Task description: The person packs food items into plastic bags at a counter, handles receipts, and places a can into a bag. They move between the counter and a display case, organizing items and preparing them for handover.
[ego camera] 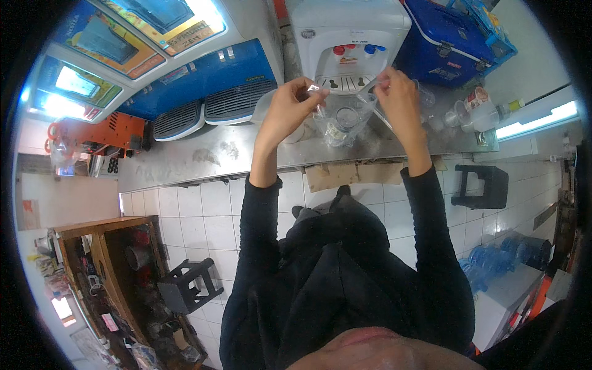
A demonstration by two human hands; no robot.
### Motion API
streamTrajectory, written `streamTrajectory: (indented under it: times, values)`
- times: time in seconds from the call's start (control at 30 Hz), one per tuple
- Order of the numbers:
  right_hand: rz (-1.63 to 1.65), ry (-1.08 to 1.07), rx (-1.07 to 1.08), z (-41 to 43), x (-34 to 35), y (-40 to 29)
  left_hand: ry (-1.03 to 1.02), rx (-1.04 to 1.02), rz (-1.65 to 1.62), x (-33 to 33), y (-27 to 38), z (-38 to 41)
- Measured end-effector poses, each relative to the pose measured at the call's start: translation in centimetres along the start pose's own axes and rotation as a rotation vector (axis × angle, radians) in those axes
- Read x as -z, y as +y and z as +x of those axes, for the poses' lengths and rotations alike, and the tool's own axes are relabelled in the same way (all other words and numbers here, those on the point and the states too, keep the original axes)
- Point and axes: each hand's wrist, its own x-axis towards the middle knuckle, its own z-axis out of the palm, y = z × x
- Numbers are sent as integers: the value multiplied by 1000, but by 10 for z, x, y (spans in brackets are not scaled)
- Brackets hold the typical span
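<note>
My left hand [296, 102] pinches one upper edge of a clear plastic bag [340, 135] between thumb and fingers. Across from it, my right hand [398, 104] grips the other upper edge, so the bag is spread between them above the steel counter [222, 155]. A clear round plastic cup or lid [348, 117] shows at the bag; I cannot tell whether it is inside or behind. Something pale lies low in the bag, too blurred to name. Just beyond is a white water dispenser [354, 25] with a red and a blue tap over a slotted drip tray.
A blue drink dispenser [208, 76] with dark drip trays stands to the left. Right of the water dispenser sit a blue cooler box [444, 46] and several plastic cups [474, 118]. Dark plastic stools [190, 286] and a wooden cabinet [106, 277] stand on the tiled floor.
</note>
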Motion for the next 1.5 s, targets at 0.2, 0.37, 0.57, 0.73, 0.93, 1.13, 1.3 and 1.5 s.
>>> streamTrajectory:
  times: [0.2,0.37,0.57,0.73,0.93,1.13,1.3,1.5]
  values:
    - [-433,77,127,20,-66,23,30,-170,-439,-41,-2,1]
    - [-383,-370,130,44,-23,32,133,-191,-428,-34,-14,-7]
    - [105,-721,-96,57,50,28,36,-213,-503,-34,-2,-6]
    - [1029,-593,-329,33,36,53,-24,-138,-655,-37,-1,-6]
    - [1819,-447,-277,-22,-1,42,62,-98,-754,-51,-10,-13]
    - [1903,-248,-527,-31,-17,52,383,-248,-183,-62,-13,-10]
    - [1321,39,-153,-27,-20,24,323,-395,-321,-70,-14,4]
    - [1011,286,109,-12,-47,14,9,-284,-489,-67,-19,16]
